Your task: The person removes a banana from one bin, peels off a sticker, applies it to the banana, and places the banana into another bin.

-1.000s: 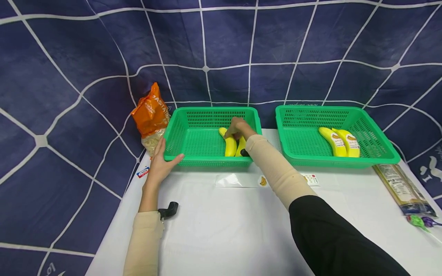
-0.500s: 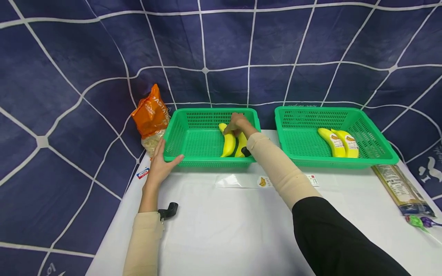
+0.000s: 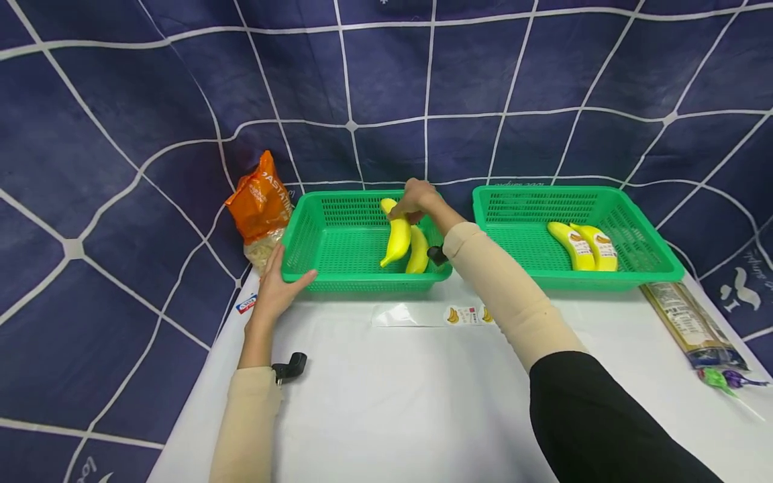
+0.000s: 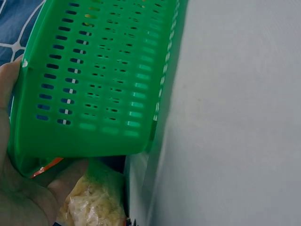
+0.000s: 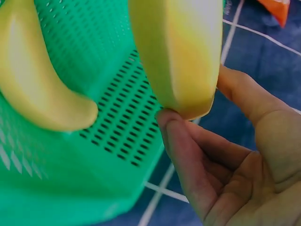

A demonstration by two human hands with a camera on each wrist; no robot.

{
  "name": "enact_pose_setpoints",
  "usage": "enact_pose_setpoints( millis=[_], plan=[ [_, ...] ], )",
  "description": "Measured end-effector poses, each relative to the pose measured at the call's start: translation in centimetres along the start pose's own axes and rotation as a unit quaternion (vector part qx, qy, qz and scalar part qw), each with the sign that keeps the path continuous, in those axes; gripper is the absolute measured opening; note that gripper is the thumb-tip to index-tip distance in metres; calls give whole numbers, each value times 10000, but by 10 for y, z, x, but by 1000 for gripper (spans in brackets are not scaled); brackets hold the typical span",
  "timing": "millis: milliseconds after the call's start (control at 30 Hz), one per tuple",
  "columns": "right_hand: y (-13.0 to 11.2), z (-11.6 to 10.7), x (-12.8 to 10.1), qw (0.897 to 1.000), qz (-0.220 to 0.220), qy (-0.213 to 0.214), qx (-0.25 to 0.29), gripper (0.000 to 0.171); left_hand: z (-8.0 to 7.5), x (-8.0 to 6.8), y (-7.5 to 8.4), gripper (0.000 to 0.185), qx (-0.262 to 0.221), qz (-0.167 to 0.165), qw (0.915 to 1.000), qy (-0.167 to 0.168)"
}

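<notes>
My right hand (image 3: pixel 418 200) pinches one end of a yellow banana (image 3: pixel 398 238) between thumb and fingers, over the right part of the left green basket (image 3: pixel 338 284). In the right wrist view that banana (image 5: pixel 181 56) hangs from the fingertips above the slotted basket wall. A second banana (image 3: pixel 418 251) lies in the basket, close beside the held one. My left hand (image 3: pixel 273 292) rests at the basket's front left corner, fingers straight along the side and thumb at the front rim. The left wrist view shows this hand (image 4: pixel 28 197) against the rim.
To the right, another green basket (image 3: pixel 537 278) holds two labelled bananas (image 3: pixel 581 249). A strip of banana stickers (image 3: pixel 417 315) lies in front of the baskets. An orange pasta bag (image 3: pixel 261 204) stands at left; a flat packet (image 3: pixel 694 322) and lollipops (image 3: pixel 718 379) lie at right.
My right hand has lifted a banana up from the basket floor, and its lower end has swung left. The left hand keeps its place at the basket corner.
</notes>
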State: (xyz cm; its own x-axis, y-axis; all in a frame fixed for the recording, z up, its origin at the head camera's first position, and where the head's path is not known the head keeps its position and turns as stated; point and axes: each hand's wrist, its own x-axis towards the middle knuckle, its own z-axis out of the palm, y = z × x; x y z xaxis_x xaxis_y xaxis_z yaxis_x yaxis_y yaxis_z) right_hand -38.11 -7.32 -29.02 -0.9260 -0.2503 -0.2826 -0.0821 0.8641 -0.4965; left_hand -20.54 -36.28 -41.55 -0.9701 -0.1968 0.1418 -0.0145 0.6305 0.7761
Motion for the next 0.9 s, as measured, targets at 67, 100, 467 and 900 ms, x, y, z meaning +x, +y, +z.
enact_pose_setpoints(
  millis=[67, 100, 467, 900],
  plan=[
    [3, -7, -9, 9999, -72, 97, -85, 41, 1, -1, 1, 104, 31, -25, 10000, -13],
    [4, -11, -13, 9998, -107, 144, -104, 40, 1, -1, 1, 103, 43, -31, 10000, -21],
    [22, -42, -75, 9966, -384, 534, -501, 37, -3, 5, 3, 103, 83, 44, 10000, -11],
    [64, -32, -156, 9933, -631, 775, -583, 37, -2, -3, 9, 101, 203, -82, 9997, -109]
  ],
)
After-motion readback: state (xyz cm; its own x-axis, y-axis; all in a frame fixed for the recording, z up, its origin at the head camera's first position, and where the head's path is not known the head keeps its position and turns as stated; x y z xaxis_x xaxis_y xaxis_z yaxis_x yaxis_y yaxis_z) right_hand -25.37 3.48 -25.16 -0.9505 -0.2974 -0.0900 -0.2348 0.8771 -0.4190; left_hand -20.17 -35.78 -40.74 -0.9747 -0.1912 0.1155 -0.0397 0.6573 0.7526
